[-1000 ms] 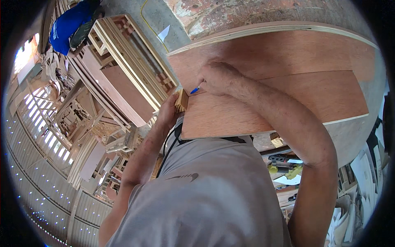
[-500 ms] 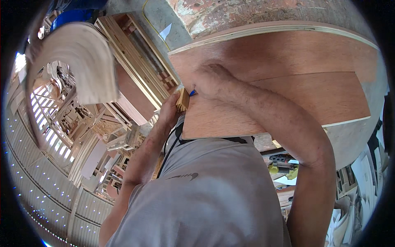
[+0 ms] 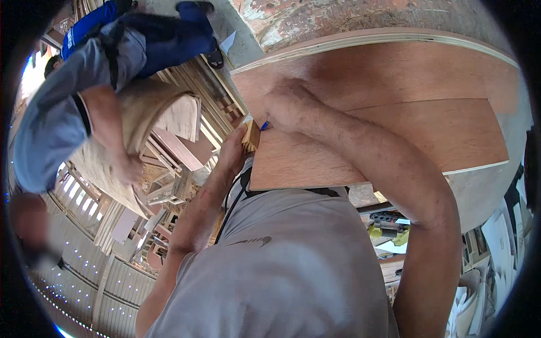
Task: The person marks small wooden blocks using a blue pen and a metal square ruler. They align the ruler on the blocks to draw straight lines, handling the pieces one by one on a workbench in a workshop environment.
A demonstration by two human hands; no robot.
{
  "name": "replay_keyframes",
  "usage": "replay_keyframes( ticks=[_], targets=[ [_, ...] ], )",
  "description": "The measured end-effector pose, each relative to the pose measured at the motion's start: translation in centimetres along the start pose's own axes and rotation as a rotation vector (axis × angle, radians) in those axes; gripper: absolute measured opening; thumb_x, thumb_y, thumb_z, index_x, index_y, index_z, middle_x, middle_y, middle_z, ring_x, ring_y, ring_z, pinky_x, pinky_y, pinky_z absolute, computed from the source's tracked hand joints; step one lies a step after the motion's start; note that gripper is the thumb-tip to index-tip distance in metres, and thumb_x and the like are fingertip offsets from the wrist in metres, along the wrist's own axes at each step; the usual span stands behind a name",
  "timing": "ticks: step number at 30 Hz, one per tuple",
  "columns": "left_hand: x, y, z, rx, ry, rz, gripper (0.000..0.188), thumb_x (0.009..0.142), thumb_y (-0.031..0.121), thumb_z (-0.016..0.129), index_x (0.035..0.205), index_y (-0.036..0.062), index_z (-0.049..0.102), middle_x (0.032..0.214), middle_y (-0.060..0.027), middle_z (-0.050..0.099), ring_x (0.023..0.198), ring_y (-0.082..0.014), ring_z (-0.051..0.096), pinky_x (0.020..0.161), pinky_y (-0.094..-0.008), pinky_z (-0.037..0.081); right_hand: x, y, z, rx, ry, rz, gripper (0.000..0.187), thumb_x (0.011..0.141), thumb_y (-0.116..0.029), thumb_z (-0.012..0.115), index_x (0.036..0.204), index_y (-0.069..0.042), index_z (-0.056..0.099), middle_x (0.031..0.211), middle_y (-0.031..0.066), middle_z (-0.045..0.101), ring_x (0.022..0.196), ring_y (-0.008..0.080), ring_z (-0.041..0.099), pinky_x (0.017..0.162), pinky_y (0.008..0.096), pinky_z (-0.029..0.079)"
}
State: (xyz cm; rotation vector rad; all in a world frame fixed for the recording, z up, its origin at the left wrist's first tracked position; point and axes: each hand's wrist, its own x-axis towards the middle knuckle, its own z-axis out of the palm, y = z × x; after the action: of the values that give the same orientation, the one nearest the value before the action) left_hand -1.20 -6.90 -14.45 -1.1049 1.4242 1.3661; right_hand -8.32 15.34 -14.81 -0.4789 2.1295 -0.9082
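Note:
My left hand (image 3: pixel 231 150) is closed on a small yellowish wood block (image 3: pixel 251 138), pressed against the left edge of a reddish-brown plywood panel (image 3: pixel 406 138). This panel lies on a larger curved plywood sheet (image 3: pixel 360 70), whose layered pale edge faces away from me. Resting on the plywood near the block, my right hand (image 3: pixel 290 108) is closed round a blue pen (image 3: pixel 265 126). The pen's blue end shows right beside the block; the fingers hide the rest.
Close on the left, a person (image 3: pixel 53 121) carries a curved plywood sheet (image 3: pixel 149 112). Behind it stand stacked wooden frames (image 3: pixel 211 90). A worn work surface (image 3: pixel 315 19) lies beyond my panels. A yellow-green tool (image 3: pixel 389 230) sits below their near edge.
A person has come into view on the left; the curved sheet there now sits lower and further right. My hands, block and pen have barely moved.

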Motion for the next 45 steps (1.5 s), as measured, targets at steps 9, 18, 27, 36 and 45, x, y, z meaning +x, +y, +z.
replay_keyframes(
  ticks=[9, 18, 27, 36, 45],
  targets=[
    [-0.3, 0.0, 0.5, 0.006, 0.029, 0.002, 0.037, 0.099, 0.032, 0.042, 0.119, 0.0047, 0.057, 0.098, -0.0045, 0.066, 0.078, -0.0134, 0.065, 0.065, -0.0310, 0.054, 0.0, 0.7, -1.4, 0.050, 0.197, -0.001, 0.010, 0.076, -0.012, 0.065, 0.080, -0.008, 0.073, 0.086, 0.0195, 0.068, 0.084, 0.0362, 0.066, 0.079, 0.0457, 0.052],
    [0.4, -0.5, 0.6, -0.082, 0.032, -0.026, 0.033, 0.097, 0.027, 0.041, 0.113, 0.0026, 0.058, 0.095, -0.0078, 0.065, 0.075, -0.0157, 0.063, 0.066, -0.0333, 0.052, -0.1, 0.9, 1.3, 0.023, 0.039, 0.051, 0.009, 0.072, -0.014, 0.068, 0.076, -0.008, 0.073, 0.082, 0.0191, 0.067, 0.083, 0.0361, 0.066, 0.080, 0.0461, 0.051],
    [0.7, -1.0, 0.3, -0.099, 0.033, 0.041, 0.032, 0.097, 0.027, 0.044, 0.107, 0.0015, 0.060, 0.091, -0.0070, 0.062, 0.073, -0.0158, 0.061, 0.064, -0.0328, 0.052, 0.3, 0.2, 1.6, 0.001, 0.077, 0.028, 0.011, 0.073, -0.012, 0.064, 0.078, -0.010, 0.074, 0.085, 0.0177, 0.068, 0.088, 0.0348, 0.065, 0.082, 0.0460, 0.050],
    [0.4, -0.8, 1.0, -0.095, 0.067, 0.021, 0.028, 0.096, 0.028, 0.047, 0.105, 0.0040, 0.060, 0.087, -0.0051, 0.062, 0.070, -0.0141, 0.060, 0.059, -0.0312, 0.050, 0.7, 0.7, 0.2, 0.028, 0.061, 0.013, 0.010, 0.078, -0.014, 0.065, 0.081, -0.007, 0.073, 0.087, 0.0184, 0.068, 0.087, 0.0352, 0.065, 0.081, 0.0441, 0.050],
    [-1.9, 1.4, 0.5, -0.020, 0.001, -0.012, 0.042, 0.096, 0.039, 0.047, 0.119, 0.0049, 0.056, 0.092, -0.0035, 0.062, 0.074, -0.0129, 0.060, 0.059, -0.0263, 0.048, -9.0, 0.7, -6.9, 0.394, 0.399, 0.190, 0.022, 0.088, -0.017, 0.062, 0.104, -0.004, 0.069, 0.095, 0.0165, 0.069, 0.086, 0.0287, 0.067, 0.078, 0.0379, 0.052]
  ],
)
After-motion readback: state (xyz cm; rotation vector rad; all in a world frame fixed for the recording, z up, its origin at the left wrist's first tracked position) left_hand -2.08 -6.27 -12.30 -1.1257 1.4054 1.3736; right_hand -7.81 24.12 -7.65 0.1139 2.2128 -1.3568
